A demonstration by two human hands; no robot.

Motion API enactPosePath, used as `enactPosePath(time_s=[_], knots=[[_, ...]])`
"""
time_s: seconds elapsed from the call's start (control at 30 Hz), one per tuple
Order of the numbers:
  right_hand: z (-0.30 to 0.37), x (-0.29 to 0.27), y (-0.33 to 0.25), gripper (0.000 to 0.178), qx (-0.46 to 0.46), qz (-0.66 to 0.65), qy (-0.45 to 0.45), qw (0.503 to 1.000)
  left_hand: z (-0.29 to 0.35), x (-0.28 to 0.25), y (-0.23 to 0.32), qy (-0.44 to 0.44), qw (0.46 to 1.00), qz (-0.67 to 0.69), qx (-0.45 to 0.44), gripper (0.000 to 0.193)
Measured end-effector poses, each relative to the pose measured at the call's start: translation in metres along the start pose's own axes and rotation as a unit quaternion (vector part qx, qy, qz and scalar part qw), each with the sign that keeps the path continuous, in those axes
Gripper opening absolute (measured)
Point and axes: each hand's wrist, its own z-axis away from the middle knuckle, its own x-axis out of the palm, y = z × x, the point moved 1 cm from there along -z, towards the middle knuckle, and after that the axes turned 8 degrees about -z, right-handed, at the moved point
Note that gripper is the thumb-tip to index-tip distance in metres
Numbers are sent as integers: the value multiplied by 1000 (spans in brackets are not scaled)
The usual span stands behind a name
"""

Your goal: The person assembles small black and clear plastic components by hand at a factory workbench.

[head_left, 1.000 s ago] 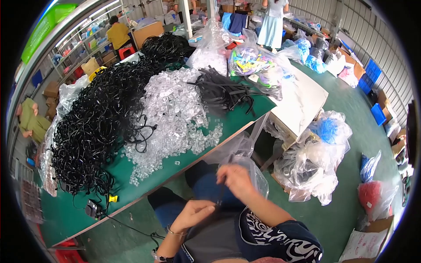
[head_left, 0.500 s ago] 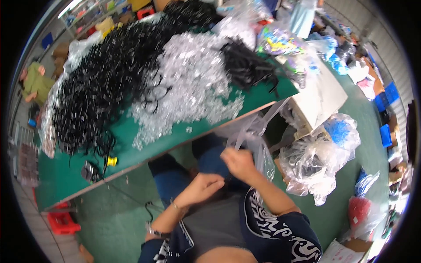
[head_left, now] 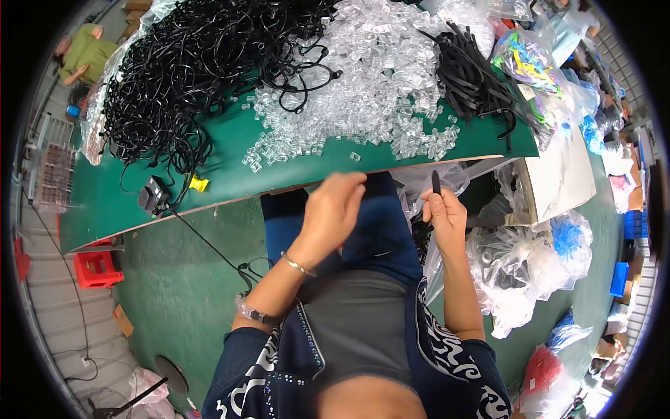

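Observation:
My right hand (head_left: 447,213) is closed on a short black strap (head_left: 436,183), whose end sticks up above the thumb and fingers. My left hand (head_left: 333,209) is over my lap by the table's front edge; its fingers are curled together and smeared by motion, and what they hold, if anything, is hidden. Beyond it, a heap of small clear plastic pieces (head_left: 377,70) spreads over the green table (head_left: 230,171). To the right of that heap lies a bundle of flat black straps (head_left: 474,77). A tangled mound of black cords (head_left: 188,63) covers the left part.
A small black device (head_left: 152,197) with a cable and a yellow spool (head_left: 199,184) sit near the table's left front edge. Clear plastic bags (head_left: 509,272) hang beside a white box (head_left: 562,181) on the right. A red stool (head_left: 98,269) stands left; another person (head_left: 87,52) is far left.
Both hands have risen toward the table edge and moved apart, the right one to the right. A black strap now shows in the right hand. The view has shifted.

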Motion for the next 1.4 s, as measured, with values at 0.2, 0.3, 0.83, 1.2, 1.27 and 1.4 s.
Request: enactPosePath(time_s=[0.2, 0.3, 0.83, 1.2, 1.27, 1.4], knots=[[-2, 15, -2, 15, 16, -21, -48, 998, -37, 7, -9, 30, 986, -157, -45, 21], [-3, 19, 4, 15, 21, -32, -55, 998, -42, 16, -16, -4, 974, -220, -56, 21], [-3, 45, -37, 15, 101, -71, -92, 988, -11, -13, 3, -109, 804, 550, -196, 21], [1, 48, -42, 14, 103, -34, -102, 989, -4, -16, 5, -129, 882, 443, -99, 23], [2, 49, -41, 13, 101, -34, -99, 989, -2, -14, 10, -141, 883, 438, -93, 23], [3, 49, -36, 12, 67, -36, -116, 990, 2, -12, 16, -125, 877, 443, -140, 17]])
